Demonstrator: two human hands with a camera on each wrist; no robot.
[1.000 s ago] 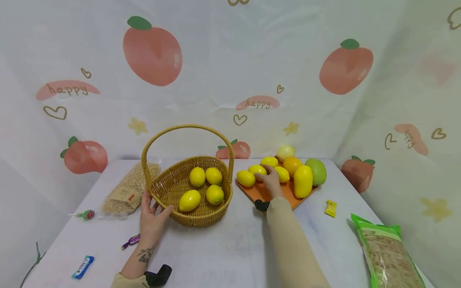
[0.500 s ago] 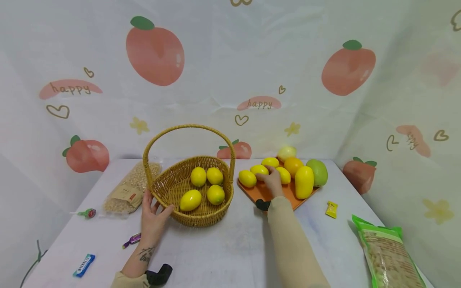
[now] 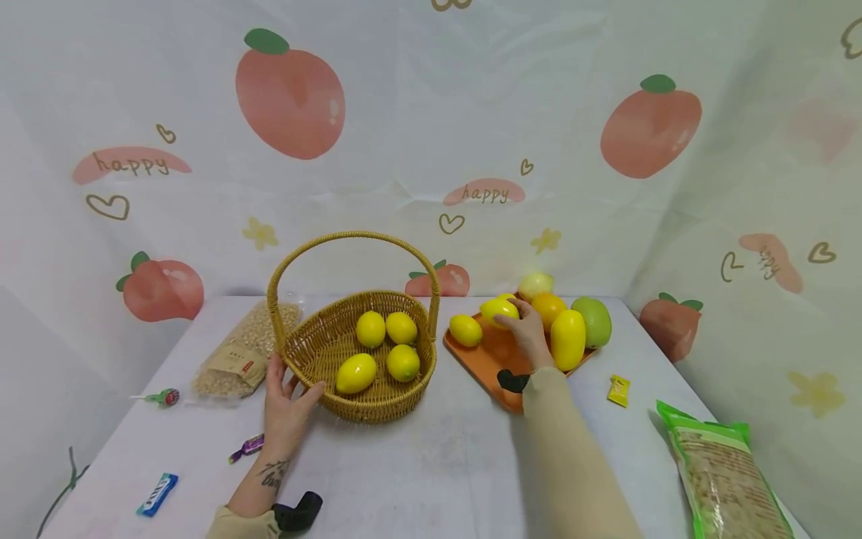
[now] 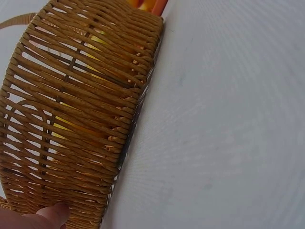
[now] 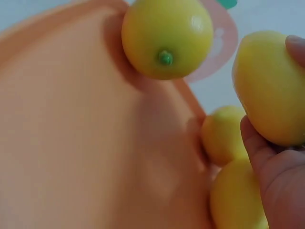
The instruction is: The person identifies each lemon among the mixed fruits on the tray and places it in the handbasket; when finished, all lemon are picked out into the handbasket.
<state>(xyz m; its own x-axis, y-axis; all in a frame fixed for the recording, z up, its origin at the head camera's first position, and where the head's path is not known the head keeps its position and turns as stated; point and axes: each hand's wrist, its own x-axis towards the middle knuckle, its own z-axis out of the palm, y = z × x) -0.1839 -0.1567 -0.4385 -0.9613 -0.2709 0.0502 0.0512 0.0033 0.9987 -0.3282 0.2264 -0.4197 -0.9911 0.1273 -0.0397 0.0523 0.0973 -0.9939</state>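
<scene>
1. Yellow lemon [image 3: 497,310] in the right hand [image 3: 530,335] – on my head feed I see thumb and fingers closed to its width, pinching it over the far left part of the orange tray [image 3: 494,350]. My right wrist feed shows a fingertip on either side of it.

2. I see the left hand [image 3: 289,408] at the near left side of the wicker basket [image 3: 373,412], thumb and fingers spread wide against the outside of the weave. My left wrist feed catches just a fingertip touching the wall.

3. The basket stands upright on the white counter [image 3: 417,464], left of the tray and apart from it. I count four lemons [image 3: 356,373] inside, toward the right half, under the arched handle [image 3: 353,236].

4. Another lemon [image 3: 465,330] sits at the tray's left corner. On the tray's right half I make out an orange fruit [image 3: 548,307], a mango [image 3: 569,340] and a green fruit [image 3: 595,322], with a pale yellow fruit [image 3: 536,284] at the far corner.

5. Left of the basket I have a clear bag of grains [image 3: 245,359], a lollipop [image 3: 164,397], a purple candy [image 3: 249,446] and a blue packet [image 3: 158,494].

6. To the right of the tray lie a yellow sweet [image 3: 618,391] and – nearer me – a green-edged bag [image 3: 723,479].
</scene>
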